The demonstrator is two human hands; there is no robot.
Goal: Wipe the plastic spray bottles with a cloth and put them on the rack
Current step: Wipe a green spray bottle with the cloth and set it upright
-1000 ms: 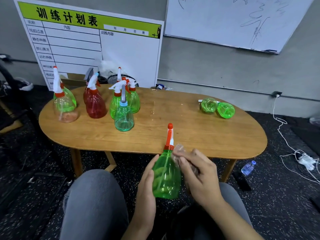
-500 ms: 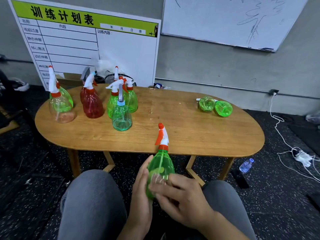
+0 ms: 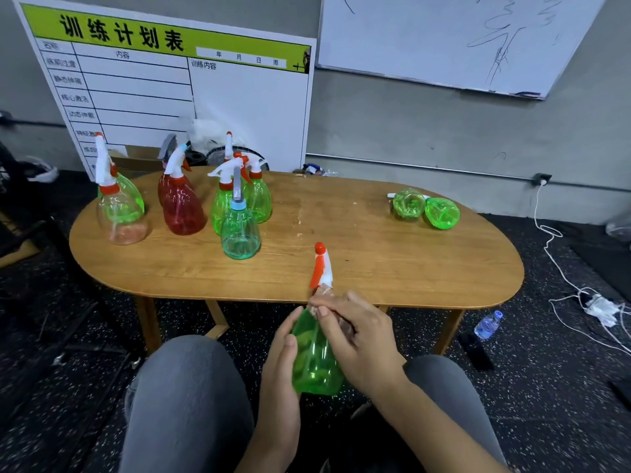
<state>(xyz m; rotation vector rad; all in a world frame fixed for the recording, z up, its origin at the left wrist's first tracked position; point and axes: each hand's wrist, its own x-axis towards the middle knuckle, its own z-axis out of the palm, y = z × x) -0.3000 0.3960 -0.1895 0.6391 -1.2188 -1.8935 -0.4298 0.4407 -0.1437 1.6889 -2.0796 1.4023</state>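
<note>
Over the lap, near of the table (image 3: 341, 268), the left hand (image 3: 280, 363) cradles the green bottle (image 3: 316, 363) while the right hand (image 3: 358, 336) pinches the cloth (image 3: 322, 291) at its neck; best turn the bottle steadily, wiping downward.

The room is evenly and fairly softly lit from above, bright enough that the table (image 3: 375, 240) shows a pale sheen along its middle and the translucent bottles (image 3: 239, 230) on it glow, while the floor (image 3: 546, 387) under and around it lies in dim shadow. The wide-angle lens bends straight lines towards the edges, so the green-headed board (image 3: 177, 83) leans and the whiteboard (image 3: 444, 42) slants. The picture is slightly soft throughout, with the hands (image 3: 358, 343) and lower corners a little smeared.
</note>
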